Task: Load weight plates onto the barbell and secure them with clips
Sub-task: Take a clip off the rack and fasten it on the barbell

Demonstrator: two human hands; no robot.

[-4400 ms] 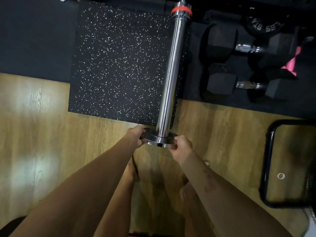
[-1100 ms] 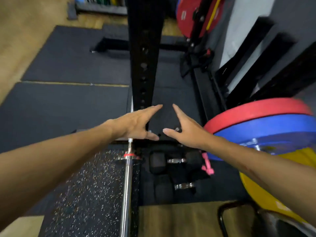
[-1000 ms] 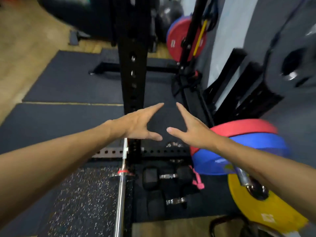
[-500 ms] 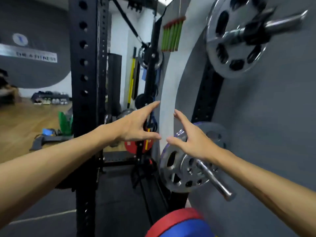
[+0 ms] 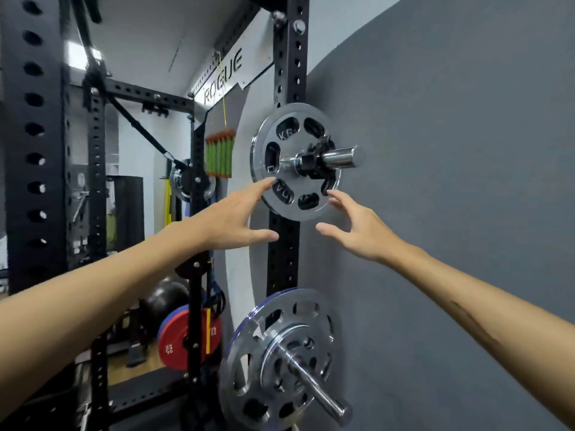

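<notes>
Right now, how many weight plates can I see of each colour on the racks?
Silver plates: 3, the upper plate, the lower plate (perhaps a stack, I cannot tell) and the far plate.
Red plates: 1, the red plate.
Blue plates: 1, the blue plate behind the red one.
Total: 5.

A tall black metal post with holes (image 5: 283, 250) holds two shiny pegs. The top silver round plate (image 5: 294, 161) hangs on one, stacked silver plates (image 5: 280, 359) below.
</notes>
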